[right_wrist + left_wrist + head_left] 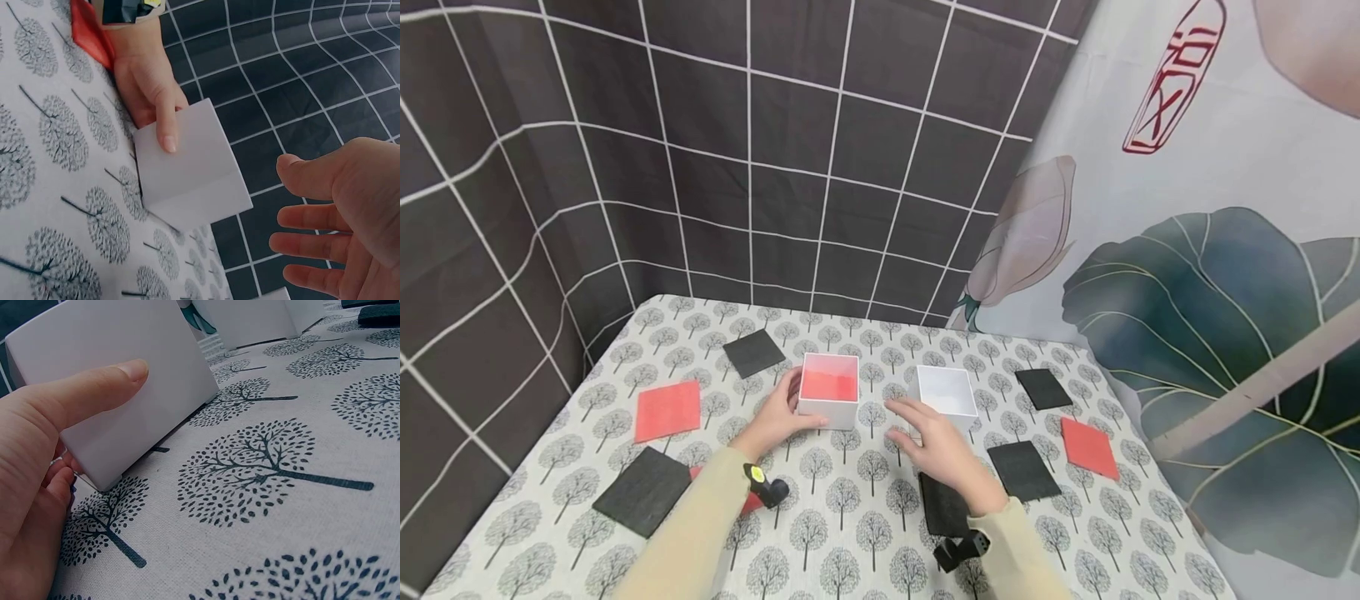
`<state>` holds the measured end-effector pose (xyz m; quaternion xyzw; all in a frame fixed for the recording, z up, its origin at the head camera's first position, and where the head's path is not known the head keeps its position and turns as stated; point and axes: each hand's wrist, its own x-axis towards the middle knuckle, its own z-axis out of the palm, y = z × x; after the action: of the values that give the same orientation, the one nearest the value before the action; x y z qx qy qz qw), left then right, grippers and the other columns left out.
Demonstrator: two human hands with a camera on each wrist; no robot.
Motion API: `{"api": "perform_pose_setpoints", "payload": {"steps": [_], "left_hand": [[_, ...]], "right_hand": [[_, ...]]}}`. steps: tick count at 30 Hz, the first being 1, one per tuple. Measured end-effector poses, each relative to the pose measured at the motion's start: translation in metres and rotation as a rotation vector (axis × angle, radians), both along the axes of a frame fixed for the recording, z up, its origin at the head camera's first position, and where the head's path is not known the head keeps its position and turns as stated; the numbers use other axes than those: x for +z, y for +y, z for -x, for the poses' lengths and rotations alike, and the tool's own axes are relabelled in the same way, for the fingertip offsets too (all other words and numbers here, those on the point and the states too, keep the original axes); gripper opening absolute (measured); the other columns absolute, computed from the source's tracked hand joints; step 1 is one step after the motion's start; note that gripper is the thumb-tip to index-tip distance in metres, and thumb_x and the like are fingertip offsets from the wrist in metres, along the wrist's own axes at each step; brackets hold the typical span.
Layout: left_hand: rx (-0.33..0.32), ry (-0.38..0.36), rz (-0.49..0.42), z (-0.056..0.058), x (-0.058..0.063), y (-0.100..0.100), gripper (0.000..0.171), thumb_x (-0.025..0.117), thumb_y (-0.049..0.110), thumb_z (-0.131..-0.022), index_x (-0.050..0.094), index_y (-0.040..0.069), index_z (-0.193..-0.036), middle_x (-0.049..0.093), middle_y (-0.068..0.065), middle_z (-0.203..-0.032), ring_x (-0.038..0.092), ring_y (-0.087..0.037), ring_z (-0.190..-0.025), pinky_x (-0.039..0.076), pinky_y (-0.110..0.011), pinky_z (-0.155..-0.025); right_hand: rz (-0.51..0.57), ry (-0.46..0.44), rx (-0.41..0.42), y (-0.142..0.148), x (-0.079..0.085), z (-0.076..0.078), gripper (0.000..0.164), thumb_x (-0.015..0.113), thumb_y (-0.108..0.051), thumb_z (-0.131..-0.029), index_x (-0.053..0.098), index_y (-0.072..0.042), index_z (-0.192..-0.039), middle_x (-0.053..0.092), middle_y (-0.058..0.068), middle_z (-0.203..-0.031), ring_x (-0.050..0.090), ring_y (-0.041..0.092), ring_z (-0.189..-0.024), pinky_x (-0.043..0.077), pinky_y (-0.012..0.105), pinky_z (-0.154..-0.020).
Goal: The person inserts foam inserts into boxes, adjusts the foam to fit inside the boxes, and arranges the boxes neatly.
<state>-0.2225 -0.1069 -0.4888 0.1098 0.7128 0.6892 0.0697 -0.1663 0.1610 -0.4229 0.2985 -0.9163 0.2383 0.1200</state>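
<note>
My left hand (777, 414) grips a white open-topped box (842, 417) at its left side. The thumb lies along the near wall, and the other fingers are mostly hidden behind. Red shows inside this box, with a flat red piece (829, 385) at the bottom. In the left wrist view the box (140, 337) looks close over the cloth. To the right stands a second white box (947, 390), pale inside. My right hand (938, 446) is beside its near left corner, fingers apart and nothing held. The right wrist view shows the same hand (356, 219) with fingers loosely extended.
Flat squares lie about the tree-print tablecloth (842, 500). On the left are black ones (754, 353) and a red one (667, 411), with another red one partly under the left forearm. On the right are several black squares (1024, 470) and a red one (1089, 447). Dark checked curtain (790, 200) hangs behind.
</note>
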Motion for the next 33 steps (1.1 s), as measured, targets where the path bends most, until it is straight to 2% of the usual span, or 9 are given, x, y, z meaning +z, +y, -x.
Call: {"api": "perform_pose_setpoints", "payload": {"steps": [4, 10, 13, 17, 24, 30, 33], "left_hand": [[-0.001, 0.016, -0.005, 0.005, -0.005, -0.001, 0.106, 0.082, 0.002, -0.063, 0.015, 0.002, -0.146, 0.023, -0.020, -0.147, 0.028, -0.034, -0.133, 0.032, -0.036, -0.106], [0.024, 0.007, -0.011, 0.015, -0.023, -0.001, 0.109, 0.085, 0.008, -0.060, 0.019, 0.010, -0.146, 0.027, -0.012, -0.147, 0.031, -0.027, -0.133, 0.034, -0.030, -0.104], [0.028, 0.021, -0.011, 0.017, -0.026, -0.001, 0.109, 0.086, 0.008, -0.059, 0.019, 0.010, -0.146, 0.027, -0.012, -0.147, 0.031, -0.027, -0.133, 0.033, -0.029, -0.105], [0.038, 0.036, -0.007, 0.017, -0.028, 0.000, 0.109, 0.086, 0.009, -0.058, 0.021, 0.009, -0.145, 0.028, -0.013, -0.147, 0.031, -0.027, -0.133, 0.032, -0.030, -0.106], [0.032, 0.019, 0.010, 0.017, -0.030, 0.000, 0.110, 0.087, 0.013, -0.058, 0.020, 0.010, -0.145, 0.027, -0.012, -0.147, 0.031, -0.026, -0.133, 0.032, -0.030, -0.106], [0.031, 0.022, 0.006, 0.017, -0.032, 0.000, 0.109, 0.085, 0.008, -0.061, 0.018, 0.009, -0.146, 0.025, -0.014, -0.148, 0.028, -0.028, -0.134, 0.030, -0.032, -0.107], [0.023, 0.017, 0.003, 0.012, -0.025, 0.000, 0.107, 0.084, 0.005, -0.062, 0.017, 0.007, -0.146, 0.024, -0.016, -0.148, 0.027, -0.030, -0.134, 0.029, -0.032, -0.107]], "right_hand": [[0.033, 0.027, -0.006, 0.012, -0.001, -0.006, 0.042, 0.065, -0.022, -0.087, 0.057, -0.010, -0.126, 0.058, 0.009, -0.123, 0.056, 0.026, -0.110, 0.048, 0.042, -0.092], [0.033, 0.065, -0.067, 0.032, 0.000, -0.012, 0.042, 0.068, -0.019, -0.085, 0.058, -0.009, -0.125, 0.059, 0.008, -0.122, 0.058, 0.026, -0.107, 0.050, 0.042, -0.089], [0.038, 0.093, -0.086, 0.043, -0.001, -0.015, 0.042, 0.070, -0.016, -0.083, 0.059, -0.007, -0.123, 0.059, 0.010, -0.121, 0.058, 0.028, -0.107, 0.049, 0.045, -0.089], [0.043, 0.107, -0.114, 0.056, -0.001, -0.018, 0.043, 0.071, -0.016, -0.082, 0.060, -0.006, -0.122, 0.060, 0.010, -0.121, 0.056, 0.029, -0.110, 0.048, 0.046, -0.091], [0.069, 0.076, -0.172, 0.077, -0.005, -0.023, 0.046, 0.071, -0.014, -0.082, 0.057, -0.004, -0.125, 0.059, 0.015, -0.121, 0.055, 0.033, -0.110, 0.046, 0.050, -0.091], [0.089, 0.061, -0.231, 0.090, -0.005, -0.025, 0.048, 0.069, -0.014, -0.084, 0.054, -0.003, -0.128, 0.060, 0.017, -0.117, 0.056, 0.035, -0.106, 0.045, 0.054, -0.090], [0.092, 0.073, -0.240, 0.096, -0.006, -0.025, 0.047, 0.069, -0.013, -0.083, 0.054, -0.003, -0.127, 0.060, 0.018, -0.117, 0.057, 0.035, -0.105, 0.047, 0.055, -0.087]]}}
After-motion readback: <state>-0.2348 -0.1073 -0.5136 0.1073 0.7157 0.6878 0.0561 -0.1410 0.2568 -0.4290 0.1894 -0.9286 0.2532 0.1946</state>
